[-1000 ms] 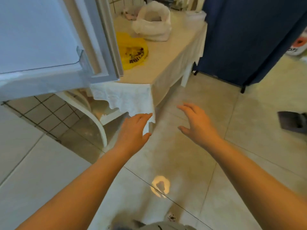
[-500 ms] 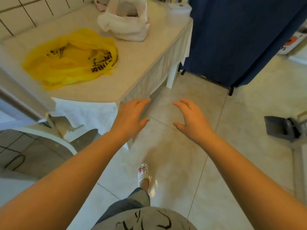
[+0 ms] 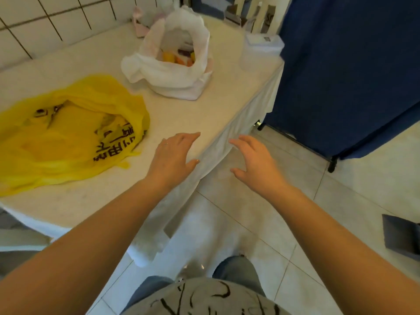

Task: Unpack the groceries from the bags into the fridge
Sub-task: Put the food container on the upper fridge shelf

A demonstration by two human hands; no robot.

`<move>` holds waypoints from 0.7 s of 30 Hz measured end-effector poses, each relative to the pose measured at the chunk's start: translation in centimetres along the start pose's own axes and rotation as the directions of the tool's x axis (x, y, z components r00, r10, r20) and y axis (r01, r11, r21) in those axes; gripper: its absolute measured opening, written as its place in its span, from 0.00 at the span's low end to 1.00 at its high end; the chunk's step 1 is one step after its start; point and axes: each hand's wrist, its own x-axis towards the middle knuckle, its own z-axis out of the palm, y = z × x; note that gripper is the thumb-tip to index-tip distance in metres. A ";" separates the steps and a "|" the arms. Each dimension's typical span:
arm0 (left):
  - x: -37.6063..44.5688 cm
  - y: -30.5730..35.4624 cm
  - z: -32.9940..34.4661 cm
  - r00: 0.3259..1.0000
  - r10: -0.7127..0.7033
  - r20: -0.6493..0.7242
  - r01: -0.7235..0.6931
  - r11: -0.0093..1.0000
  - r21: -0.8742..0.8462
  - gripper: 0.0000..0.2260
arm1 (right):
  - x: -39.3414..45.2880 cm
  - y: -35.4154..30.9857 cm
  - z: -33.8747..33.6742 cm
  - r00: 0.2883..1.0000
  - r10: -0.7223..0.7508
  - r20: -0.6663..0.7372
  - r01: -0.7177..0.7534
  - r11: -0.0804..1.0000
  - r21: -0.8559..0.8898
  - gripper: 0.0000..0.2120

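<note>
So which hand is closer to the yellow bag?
Left. The left hand hovers over the table just beside the yellow bag; the right hand is farther away, past the table edge above the floor.

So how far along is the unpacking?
The yellow bag lies flat, seemingly emptied. Both hands, left hand and right hand, are open and hold nothing. The white bag stands on the table with colourful items left inside.

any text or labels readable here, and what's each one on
Yellow bag: large black printed characters, upside down from this view and creased; not readable with confidence.
Small label on the white box at the table's far corner: too small and blurred to read.
Brown packets behind the box: vertical markings, blurred, unreadable.
Grey shirt: black scrawled strokes, no legible word.
White bag: no print visible.
</note>
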 end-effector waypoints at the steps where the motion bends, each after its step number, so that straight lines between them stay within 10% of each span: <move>1: 1.7 -0.1 0.4 1.000 -0.019 -0.005 0.019 1.000 0.004 0.29 | 1.9 1.1 -0.4 1.000 -0.017 0.013 0.017 1.000 0.010 0.32; 21: 25.9 0.7 1.2 0.762 -0.555 -0.334 0.562 0.822 -0.086 0.28 | 36.6 12.8 -7.1 0.817 -0.563 0.128 0.560 0.826 0.063 0.31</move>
